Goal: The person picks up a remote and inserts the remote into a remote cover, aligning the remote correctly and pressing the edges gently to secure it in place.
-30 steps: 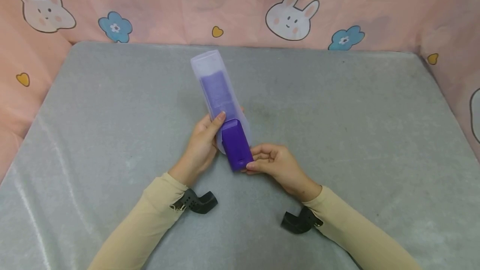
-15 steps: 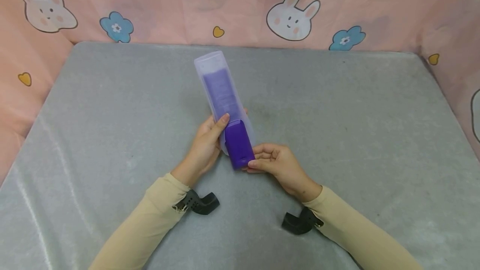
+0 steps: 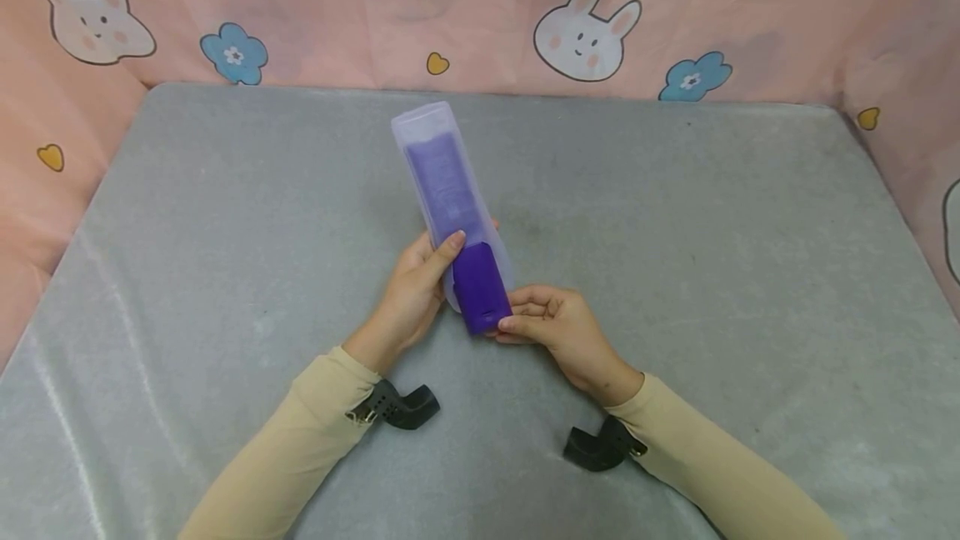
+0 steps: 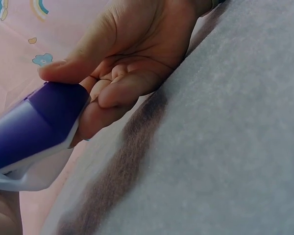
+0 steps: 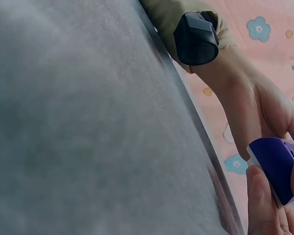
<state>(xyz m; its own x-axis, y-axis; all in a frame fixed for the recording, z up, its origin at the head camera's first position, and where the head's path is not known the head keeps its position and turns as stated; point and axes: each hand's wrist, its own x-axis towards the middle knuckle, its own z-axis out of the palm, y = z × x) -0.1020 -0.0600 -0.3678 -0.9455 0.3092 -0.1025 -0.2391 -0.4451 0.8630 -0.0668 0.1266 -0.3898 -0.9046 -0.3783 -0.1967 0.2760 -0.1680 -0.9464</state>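
Note:
In the head view a long translucent lilac case [image 3: 444, 177] slants over the grey tabletop. A dark purple piece [image 3: 480, 286] covers its near end; it looks glossy in the left wrist view. My left hand [image 3: 405, 294] grips the case from the left, thumb on top close to the purple piece, other fingers mostly hidden beneath. My right hand [image 3: 558, 323] pinches the near corner of the purple piece between thumb and fingers. That pinch also shows in the right wrist view, with fingers [image 5: 262, 200] under the piece. I cannot tell whether the two parts are separate.
The grey cloth-covered tabletop [image 3: 675, 232] extends around the hands. A pink curtain [image 3: 480, 15] printed with rabbits, flowers and hearts borders the back and sides. Black wrist-worn cameras [image 3: 408, 407] sit at both cuffs.
The case and my left hand have shifted slightly right. The near end of the purple piece has risen a little in the head view. My right hand has barely moved and keeps its pinch.

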